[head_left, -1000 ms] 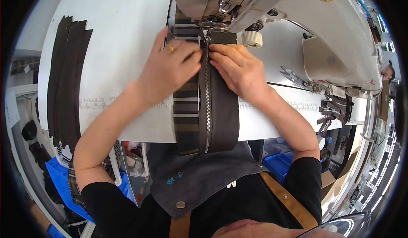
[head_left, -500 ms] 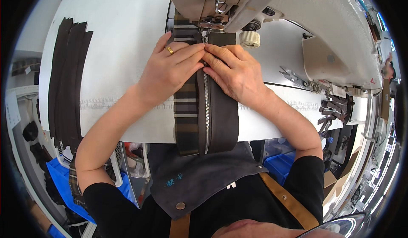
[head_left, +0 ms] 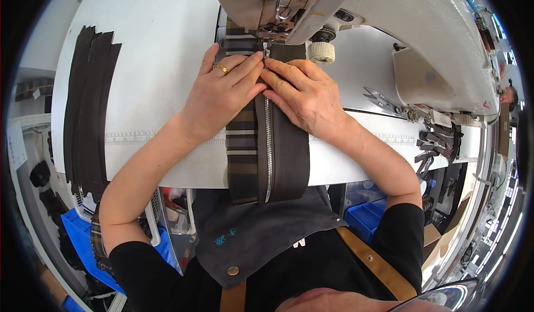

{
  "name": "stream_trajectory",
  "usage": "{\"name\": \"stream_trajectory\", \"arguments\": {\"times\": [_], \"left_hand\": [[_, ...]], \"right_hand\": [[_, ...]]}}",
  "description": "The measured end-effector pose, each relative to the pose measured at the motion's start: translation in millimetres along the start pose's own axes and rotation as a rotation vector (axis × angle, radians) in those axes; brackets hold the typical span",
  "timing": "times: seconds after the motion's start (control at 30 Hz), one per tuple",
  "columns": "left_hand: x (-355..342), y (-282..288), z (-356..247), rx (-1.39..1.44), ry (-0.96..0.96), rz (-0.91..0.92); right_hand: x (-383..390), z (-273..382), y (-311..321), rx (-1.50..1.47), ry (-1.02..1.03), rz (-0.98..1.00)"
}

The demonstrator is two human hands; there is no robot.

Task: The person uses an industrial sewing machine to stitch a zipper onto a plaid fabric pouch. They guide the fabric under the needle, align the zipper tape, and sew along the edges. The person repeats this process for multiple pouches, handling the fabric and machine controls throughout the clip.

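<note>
Under the sewing machine head (head_left: 250, 6), a dark brown fabric piece (head_left: 289, 167) with a silver metal zipper (head_left: 268, 150) lies beside striped fabric (head_left: 242, 161). My left hand (head_left: 222, 95), with a gold ring, has its bunched fingertips pinched at the zipper's upper part, just below the presser foot (head_left: 270, 33). My right hand (head_left: 300, 97) meets it from the right, fingers closed on the same zippered piece. Both sets of fingertips hide part of the zipper tape.
A stack of dark strips (head_left: 86, 111) lies on the white table (head_left: 147, 61) at left. Scissors (head_left: 384, 101) and scrap pieces (head_left: 436, 148) sit at right. Blue bins (head_left: 364, 220) stand below the table edge. Another person (head_left: 509, 94) shows small at the far right.
My left hand has come in to the zipper beside my right hand; both then shifted slightly left. The fabric and machine appear a little further left in the view.
</note>
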State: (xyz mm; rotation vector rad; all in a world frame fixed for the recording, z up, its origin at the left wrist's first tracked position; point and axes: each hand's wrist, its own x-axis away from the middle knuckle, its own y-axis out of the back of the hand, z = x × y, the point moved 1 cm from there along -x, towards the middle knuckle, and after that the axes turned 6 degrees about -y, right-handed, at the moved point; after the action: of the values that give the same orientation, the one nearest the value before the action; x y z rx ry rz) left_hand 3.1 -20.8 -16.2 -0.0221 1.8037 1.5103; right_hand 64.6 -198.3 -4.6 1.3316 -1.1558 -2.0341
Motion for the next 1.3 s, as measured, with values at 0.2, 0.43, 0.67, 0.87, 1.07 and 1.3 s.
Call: {"name": "stream_trajectory", "arguments": {"times": [0.2,0.43,0.67,0.87,1.07,1.3], "left_hand": [[-6,3,-2,0.079,0.068,0.068],[-8,-8,7,0.039,-0.006,-0.047],[-1,8,18,0.186,0.109,-0.074],[64,89,92,-0.512,0.451,0.448],[105,85,195,-0.297,0.906,-0.151],[105,100,217,-0.386,0.571,-0.481]], "right_hand": [[0,-2,3,-0.006,-0.016,0.036],[-5,0,2,-0.028,-0.008,0.084],[-6,4,6,0.011,0.010,0.073],[-6,5,9,-0.003,-0.037,0.119],[-5,2,6,0.012,-0.001,0.079],[-8,4,5,-0.019,0.007,0.076]]}}
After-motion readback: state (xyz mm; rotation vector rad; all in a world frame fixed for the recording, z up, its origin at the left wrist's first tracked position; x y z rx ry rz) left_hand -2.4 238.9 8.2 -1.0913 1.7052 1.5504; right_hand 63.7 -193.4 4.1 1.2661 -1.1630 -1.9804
